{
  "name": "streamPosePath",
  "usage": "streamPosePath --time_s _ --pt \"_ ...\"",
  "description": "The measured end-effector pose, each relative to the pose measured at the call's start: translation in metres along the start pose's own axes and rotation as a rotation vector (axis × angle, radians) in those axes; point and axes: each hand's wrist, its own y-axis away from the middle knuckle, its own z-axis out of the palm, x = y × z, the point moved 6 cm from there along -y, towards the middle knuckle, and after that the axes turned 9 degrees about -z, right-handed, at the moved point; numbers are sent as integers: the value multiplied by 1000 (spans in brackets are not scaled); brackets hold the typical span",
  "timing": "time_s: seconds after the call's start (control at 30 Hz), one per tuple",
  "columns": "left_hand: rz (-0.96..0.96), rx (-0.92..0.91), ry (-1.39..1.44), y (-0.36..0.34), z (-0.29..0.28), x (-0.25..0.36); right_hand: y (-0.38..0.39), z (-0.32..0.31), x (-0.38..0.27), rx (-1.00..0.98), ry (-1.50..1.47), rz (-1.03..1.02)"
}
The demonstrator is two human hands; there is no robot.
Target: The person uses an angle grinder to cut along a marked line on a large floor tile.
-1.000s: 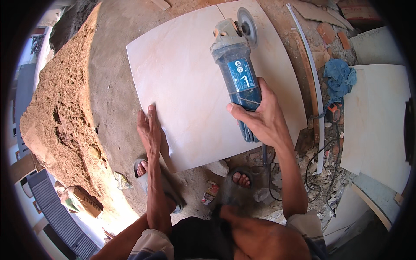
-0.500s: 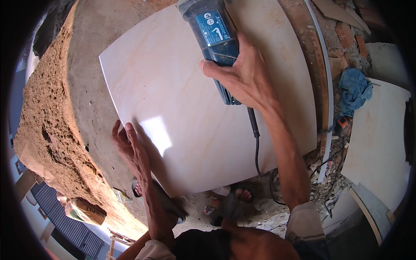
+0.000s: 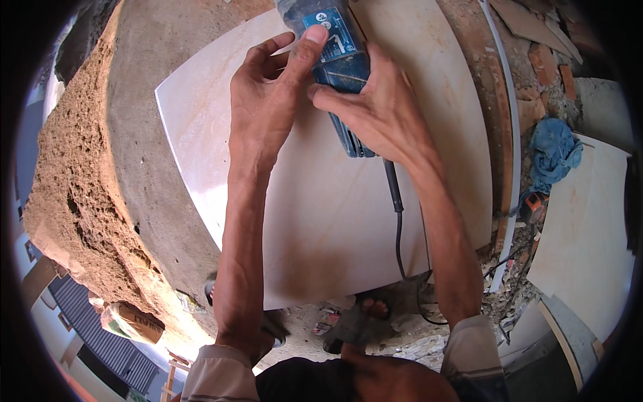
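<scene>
A blue corded power tool, apparently an angle grinder [image 3: 345,74], lies over a large glossy cream tile [image 3: 321,228]. Its far end is cut off by the top of the picture. My right hand [image 3: 385,110] is wrapped round its body, thumb on the left side. My left hand [image 3: 268,80] is beside the tool's left side, fingers apart, its thumb overlapping the blue label; whether it touches the casing I cannot tell. A black cord [image 3: 396,221] runs from the tool's rear over the near edge of the tile. A thin dark line shows on the tile by my right forearm.
Left of the tile are a concrete strip and a sand heap [image 3: 74,181]. To the right lie a long white strip [image 3: 512,134], a blue cloth [image 3: 554,154], an orange tape measure [image 3: 534,206], another cream tile [image 3: 583,234] and rubble. My feet stand at the near edge.
My left hand has left the tile's left edge and moved far and right, up beside the tool. My right hand keeps its hold, and the tool has barely shifted.
</scene>
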Motion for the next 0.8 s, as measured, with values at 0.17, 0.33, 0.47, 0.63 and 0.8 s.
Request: streamPosePath --time_s 0.17,0.33,0.47,0.63,0.8 --pt "10 -29 163 -1 12 7 0 2 6 20 35 -14" --pt "31 -15 201 -1 13 5 1 1 4 -4 17 48" --pt "49 -16 203 -1 11 4 -1 1 2 -11 69 41" --pt "56 -14 203 -2 12 2 -3 3 7 -7 50 -4" --pt "79 -10 175 -3 11 0 -4 3 5 -13 67 3"
